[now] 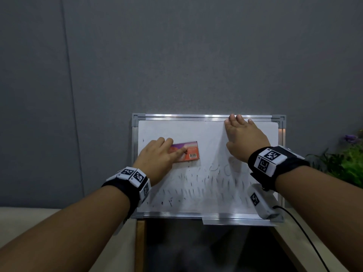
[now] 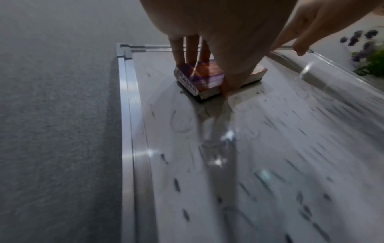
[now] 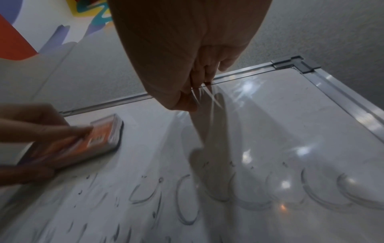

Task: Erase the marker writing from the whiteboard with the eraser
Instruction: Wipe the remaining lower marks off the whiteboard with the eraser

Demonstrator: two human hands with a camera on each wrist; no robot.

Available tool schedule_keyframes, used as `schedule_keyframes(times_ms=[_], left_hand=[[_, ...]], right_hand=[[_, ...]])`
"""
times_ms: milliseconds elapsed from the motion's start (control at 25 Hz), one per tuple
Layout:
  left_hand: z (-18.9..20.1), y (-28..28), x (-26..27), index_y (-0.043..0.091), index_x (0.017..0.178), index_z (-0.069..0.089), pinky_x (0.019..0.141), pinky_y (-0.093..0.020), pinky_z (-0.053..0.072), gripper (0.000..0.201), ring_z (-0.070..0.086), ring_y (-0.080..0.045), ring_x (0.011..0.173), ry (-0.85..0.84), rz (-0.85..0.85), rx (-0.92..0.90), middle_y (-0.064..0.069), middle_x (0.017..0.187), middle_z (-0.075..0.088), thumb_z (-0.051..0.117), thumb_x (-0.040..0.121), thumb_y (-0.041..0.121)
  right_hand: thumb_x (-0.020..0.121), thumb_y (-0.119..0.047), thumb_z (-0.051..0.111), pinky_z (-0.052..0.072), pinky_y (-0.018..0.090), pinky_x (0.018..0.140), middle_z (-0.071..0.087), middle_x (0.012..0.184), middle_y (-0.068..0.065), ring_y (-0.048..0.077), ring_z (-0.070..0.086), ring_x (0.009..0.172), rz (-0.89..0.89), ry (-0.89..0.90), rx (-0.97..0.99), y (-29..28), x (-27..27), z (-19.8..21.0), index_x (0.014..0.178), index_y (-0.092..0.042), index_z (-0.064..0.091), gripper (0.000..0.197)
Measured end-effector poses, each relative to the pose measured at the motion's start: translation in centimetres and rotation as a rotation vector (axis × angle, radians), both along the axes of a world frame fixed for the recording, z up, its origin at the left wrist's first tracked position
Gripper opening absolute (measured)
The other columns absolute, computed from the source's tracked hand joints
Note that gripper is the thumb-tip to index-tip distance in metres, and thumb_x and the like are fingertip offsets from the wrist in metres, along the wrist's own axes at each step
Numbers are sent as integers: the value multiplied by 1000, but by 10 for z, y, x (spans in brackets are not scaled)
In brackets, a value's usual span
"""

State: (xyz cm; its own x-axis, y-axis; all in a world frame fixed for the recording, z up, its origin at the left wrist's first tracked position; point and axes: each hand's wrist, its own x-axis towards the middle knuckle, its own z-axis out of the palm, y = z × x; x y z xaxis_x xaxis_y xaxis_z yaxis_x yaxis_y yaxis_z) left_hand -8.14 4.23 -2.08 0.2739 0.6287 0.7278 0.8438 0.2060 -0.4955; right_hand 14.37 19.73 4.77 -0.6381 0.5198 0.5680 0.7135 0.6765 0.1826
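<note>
- Your left hand [image 1: 155, 154] grips the eraser [image 1: 188, 152]: fingers go over its far edge, thumb on the near edge, as the left wrist view shows.
- The eraser is pressed flat on the whiteboard [image 1: 208, 134], in the left-centre part, approx. mid height. It is orange and purple w/ a barcode label; the word ERASER is on its short side [image 2: 188, 80].
- Your right hand [image 1: 243, 136] lies on the upper right part of the board, palm to the board, fingers straight; the fingertips [image 1: 238, 117] reach the top frame. It holds nothing.
- The two hands are well apart, eraser between them but closer to the left one.
- Marker writing [image 1: 206, 183] is smeared over the lower half of the board: short dark streaks in rows, plus some faint loops [image 3: 187, 202] in the middle. The upper part of the board looks mostly clean.
- The board stands against a grey wall [image 1: 176, 55]; its bottom edge sits on a pale surface [image 1: 29, 214].
- Each wrist carries a black band w/ black-and-white tags [image 1: 269, 156]. A black cable [image 1: 306, 238] runs from the right wrist unit down to the near right.
- At far right, a green plant w/ purple flowers [image 1: 351, 154], partly cut by the picture edge.
</note>
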Motion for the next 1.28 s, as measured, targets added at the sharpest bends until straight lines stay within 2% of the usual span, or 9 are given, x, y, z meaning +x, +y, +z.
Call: schedule_keyframes(times_ms=[160,320,440,600,680,920,1000,1200,1280], left_hand=[[9,0,2,19,131,55,61,-36,43,54,47,-25,74,-134,42,71,-12,92,53,72,81,24],[-15,1,5,19,133,53,66,-38,46,61,51,-23,80,48,-30,-79,-12,98,56,75,77,26],[-17,0,6,19,133,53,65,-37,46,63,51,-23,79,64,-23,-69,-12,97,56,77,75,26],[7,-3,-1,17,131,54,59,-37,45,57,47,-26,72,-161,69,117,-12,89,51,73,77,21],[9,-4,-5,16,133,52,59,-36,44,57,46,-26,73,-205,100,122,-12,89,50,71,79,22],[-28,-11,-8,16,130,55,59,-35,41,54,47,-23,72,-9,26,-3,-11,91,53,73,80,24],[-27,-13,-11,14,130,54,57,-34,41,56,48,-24,72,-54,51,41,-12,90,53,73,79,24],[4,-23,-20,12,128,55,58,-32,39,53,50,-27,75,-383,188,196,-14,91,50,72,78,25],[2,-26,-23,12,127,56,57,-32,40,53,50,-27,74,-392,198,188,-13,90,49,72,78,26]], right_hand=[[88,-18,41,5,39,118,7,159,9,23,4,146,-12,1,6,0,-2,0,150,-9,13,68],[89,-19,40,6,40,118,7,159,8,23,4,146,-23,-7,13,-1,-2,1,150,-10,13,68],[89,-20,39,5,39,118,6,160,7,22,4,146,-33,-11,11,-2,-2,2,150,-10,12,68],[89,-21,39,5,39,118,7,160,7,22,4,146,-39,-16,14,-3,-3,2,150,-11,12,68],[89,-21,39,5,39,118,6,160,7,22,4,146,-43,-13,13,-2,-3,2,150,-11,12,68],[89,-21,39,5,39,118,6,160,6,22,4,146,-37,-10,18,-2,-3,2,151,-11,12,68],[89,-21,39,5,39,118,6,160,7,22,4,146,-34,-13,18,-1,-2,2,150,-11,11,69],[88,-23,42,6,39,117,8,159,8,23,4,146,-32,-17,25,0,-2,2,149,-10,14,69],[88,-23,42,6,39,117,8,159,8,23,5,146,-31,-15,25,0,-3,2,149,-10,14,69]])
